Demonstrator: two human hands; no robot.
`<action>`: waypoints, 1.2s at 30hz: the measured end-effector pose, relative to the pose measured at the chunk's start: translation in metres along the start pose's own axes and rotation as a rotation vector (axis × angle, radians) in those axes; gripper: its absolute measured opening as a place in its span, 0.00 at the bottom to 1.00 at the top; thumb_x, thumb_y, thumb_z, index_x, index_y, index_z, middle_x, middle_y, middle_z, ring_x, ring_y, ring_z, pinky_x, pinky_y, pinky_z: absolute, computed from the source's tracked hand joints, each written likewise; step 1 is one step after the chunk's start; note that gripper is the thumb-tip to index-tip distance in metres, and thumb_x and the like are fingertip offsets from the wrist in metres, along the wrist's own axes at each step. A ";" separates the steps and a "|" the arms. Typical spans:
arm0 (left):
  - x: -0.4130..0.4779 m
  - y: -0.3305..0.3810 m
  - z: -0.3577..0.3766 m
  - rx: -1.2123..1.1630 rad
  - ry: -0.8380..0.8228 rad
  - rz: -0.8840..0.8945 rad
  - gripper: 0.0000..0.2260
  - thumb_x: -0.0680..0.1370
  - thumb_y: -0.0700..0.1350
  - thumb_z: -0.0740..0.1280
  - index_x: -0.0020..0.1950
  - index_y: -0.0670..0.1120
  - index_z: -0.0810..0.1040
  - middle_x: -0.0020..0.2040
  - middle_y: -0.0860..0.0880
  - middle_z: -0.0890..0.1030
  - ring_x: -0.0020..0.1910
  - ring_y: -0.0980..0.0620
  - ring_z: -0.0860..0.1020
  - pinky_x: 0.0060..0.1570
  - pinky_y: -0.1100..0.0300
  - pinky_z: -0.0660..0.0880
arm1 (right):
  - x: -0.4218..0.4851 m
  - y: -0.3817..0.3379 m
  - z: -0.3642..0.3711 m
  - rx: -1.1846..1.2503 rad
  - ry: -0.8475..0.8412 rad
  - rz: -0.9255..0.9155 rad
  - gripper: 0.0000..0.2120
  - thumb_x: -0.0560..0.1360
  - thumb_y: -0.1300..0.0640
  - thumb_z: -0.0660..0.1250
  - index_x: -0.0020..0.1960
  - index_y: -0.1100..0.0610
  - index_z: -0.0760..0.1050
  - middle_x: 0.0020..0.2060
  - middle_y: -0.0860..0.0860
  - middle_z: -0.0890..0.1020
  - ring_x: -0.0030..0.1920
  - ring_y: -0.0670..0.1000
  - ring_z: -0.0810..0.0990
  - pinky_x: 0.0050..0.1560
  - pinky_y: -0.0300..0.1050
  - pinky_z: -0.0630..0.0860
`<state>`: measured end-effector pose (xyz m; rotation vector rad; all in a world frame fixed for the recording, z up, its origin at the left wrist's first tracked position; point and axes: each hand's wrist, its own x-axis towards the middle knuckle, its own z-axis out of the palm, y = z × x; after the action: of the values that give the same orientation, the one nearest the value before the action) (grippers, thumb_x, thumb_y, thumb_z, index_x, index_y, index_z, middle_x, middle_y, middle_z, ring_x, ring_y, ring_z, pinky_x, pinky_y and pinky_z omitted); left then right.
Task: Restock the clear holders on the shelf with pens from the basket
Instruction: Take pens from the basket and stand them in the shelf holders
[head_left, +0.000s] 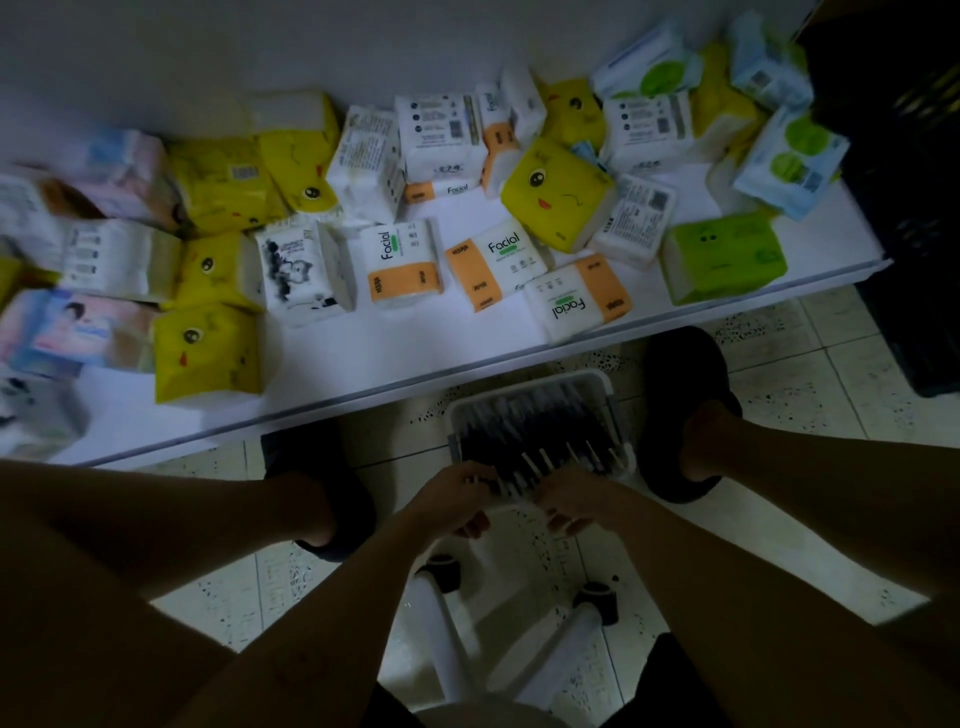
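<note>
A white basket (527, 385) stands on the tiled floor between my feet, just in front of the shelf edge. It is full of dark pens (540, 426) with pale tips, lying side by side. My left hand (457, 500) is at the basket's near left corner with its fingers curled round some pen ends. My right hand (576, 505) is beside it at the near edge, fingers curled over more pen ends. The light is dim, so the exact grip is hard to make out. No clear holders are in view.
A low white shelf (363, 374) carries several tissue packs, yellow (558, 195), orange-and-white (405, 270) and green (724, 257). A black crate (904, 208) stands at the right. White stool legs (452, 639) with black feet are below my arms. My black slippers (680, 395) flank the basket.
</note>
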<state>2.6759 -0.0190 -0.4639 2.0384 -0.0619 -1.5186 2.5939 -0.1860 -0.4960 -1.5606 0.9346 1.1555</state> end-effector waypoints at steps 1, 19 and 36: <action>-0.001 0.000 0.000 0.018 -0.004 0.004 0.11 0.81 0.42 0.58 0.61 0.49 0.74 0.36 0.46 0.80 0.32 0.52 0.79 0.35 0.63 0.77 | -0.003 0.001 -0.001 0.052 -0.004 -0.022 0.12 0.80 0.55 0.63 0.62 0.59 0.74 0.54 0.55 0.79 0.47 0.52 0.80 0.51 0.46 0.78; -0.044 0.020 0.016 0.156 0.089 0.185 0.21 0.82 0.39 0.55 0.75 0.46 0.60 0.47 0.40 0.81 0.29 0.56 0.78 0.24 0.69 0.73 | -0.061 -0.015 0.010 -0.129 0.300 -0.101 0.15 0.80 0.55 0.61 0.55 0.67 0.77 0.41 0.58 0.81 0.33 0.52 0.77 0.38 0.47 0.78; -0.077 0.041 -0.008 -0.383 0.354 0.106 0.14 0.84 0.46 0.53 0.55 0.40 0.76 0.35 0.45 0.75 0.29 0.51 0.71 0.25 0.63 0.66 | -0.140 -0.026 0.004 0.662 0.318 -0.069 0.12 0.81 0.65 0.54 0.42 0.64 0.72 0.31 0.56 0.73 0.32 0.54 0.71 0.43 0.50 0.75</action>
<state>2.6683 -0.0209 -0.3771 1.9213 0.2379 -0.9963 2.5810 -0.1697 -0.3550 -1.2215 1.2981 0.4667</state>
